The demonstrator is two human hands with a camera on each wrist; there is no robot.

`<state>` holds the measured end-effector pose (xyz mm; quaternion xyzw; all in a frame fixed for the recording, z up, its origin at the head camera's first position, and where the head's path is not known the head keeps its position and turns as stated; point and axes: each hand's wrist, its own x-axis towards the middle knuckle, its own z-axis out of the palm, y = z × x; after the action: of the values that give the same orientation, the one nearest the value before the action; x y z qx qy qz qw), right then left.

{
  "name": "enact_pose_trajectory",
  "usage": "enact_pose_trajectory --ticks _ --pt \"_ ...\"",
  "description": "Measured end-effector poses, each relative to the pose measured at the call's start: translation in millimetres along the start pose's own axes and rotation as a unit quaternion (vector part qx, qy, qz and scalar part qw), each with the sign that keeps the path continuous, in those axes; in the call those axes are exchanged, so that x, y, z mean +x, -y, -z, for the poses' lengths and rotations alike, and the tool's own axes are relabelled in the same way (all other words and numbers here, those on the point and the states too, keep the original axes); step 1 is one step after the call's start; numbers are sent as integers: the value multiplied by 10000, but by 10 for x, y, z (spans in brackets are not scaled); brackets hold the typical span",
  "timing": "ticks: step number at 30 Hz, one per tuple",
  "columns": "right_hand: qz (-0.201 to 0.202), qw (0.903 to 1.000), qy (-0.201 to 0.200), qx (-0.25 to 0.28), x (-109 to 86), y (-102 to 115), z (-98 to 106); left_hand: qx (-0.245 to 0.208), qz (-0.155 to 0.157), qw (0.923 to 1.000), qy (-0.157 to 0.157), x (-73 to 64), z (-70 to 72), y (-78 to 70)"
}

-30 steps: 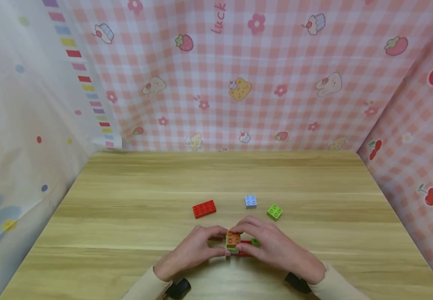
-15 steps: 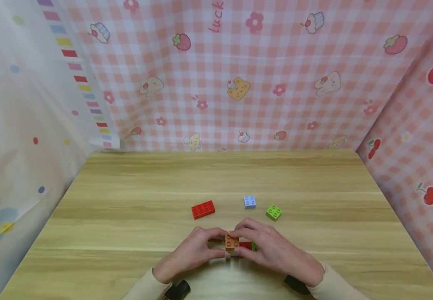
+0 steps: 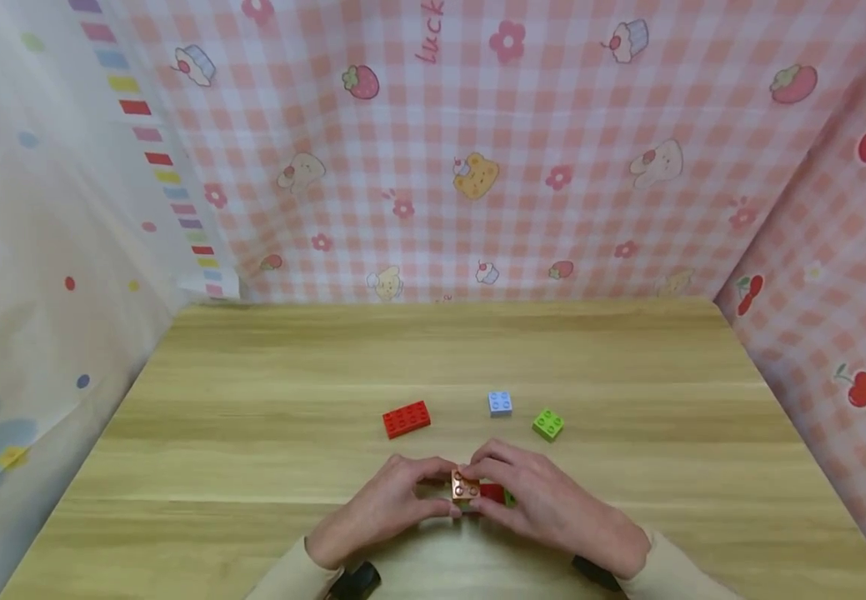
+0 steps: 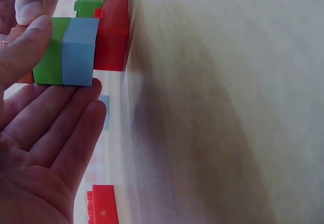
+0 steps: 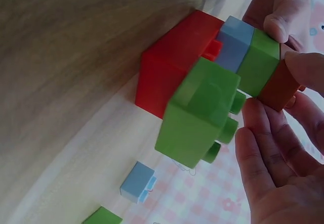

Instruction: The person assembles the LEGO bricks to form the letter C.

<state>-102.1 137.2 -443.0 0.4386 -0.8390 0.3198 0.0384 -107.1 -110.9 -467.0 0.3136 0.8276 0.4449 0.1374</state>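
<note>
An orange brick (image 3: 466,486) tops a small tower, above a green brick (image 4: 50,62) and a light blue brick (image 4: 79,52). The tower stands on a long red brick (image 5: 169,64), which bears another green brick (image 5: 200,110) at its right end. My left hand (image 3: 391,504) grips the tower's left side between thumb and fingers. With thumb and fingertips, my right hand (image 3: 545,502) pinches the orange brick from the right. Fingers of both hands partly cover the tower in the head view.
Farther back on the wooden table (image 3: 267,392) lie a loose red brick (image 3: 406,419), a light blue brick (image 3: 500,403) and a lime green brick (image 3: 548,425). Patterned cloths (image 3: 568,225) hang behind the table and at both sides.
The orange brick has shifted slightly toward me, and less of the green brick beneath it shows. Both hands keep their hold with barely any movement. The loose bricks lie as before.
</note>
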Motion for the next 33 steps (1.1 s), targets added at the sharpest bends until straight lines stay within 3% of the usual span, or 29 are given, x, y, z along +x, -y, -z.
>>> enact_pose_trajectory --ticks 15,24,28,33 --pt "-569 9983 84 -86 5 43 5 397 -4 9992 -65 5 19 -50" --pt "-1156 9924 342 -229 -1 54 180 615 133 9979 -157 2 9 -72" --pt "-1340 9896 179 -488 -74 -27 252 640 205 9976 -134 -20 -5 -82" --pt "-1170 9893 -234 -839 -181 -180 322 602 245 9978 -102 -38 -16 -96"
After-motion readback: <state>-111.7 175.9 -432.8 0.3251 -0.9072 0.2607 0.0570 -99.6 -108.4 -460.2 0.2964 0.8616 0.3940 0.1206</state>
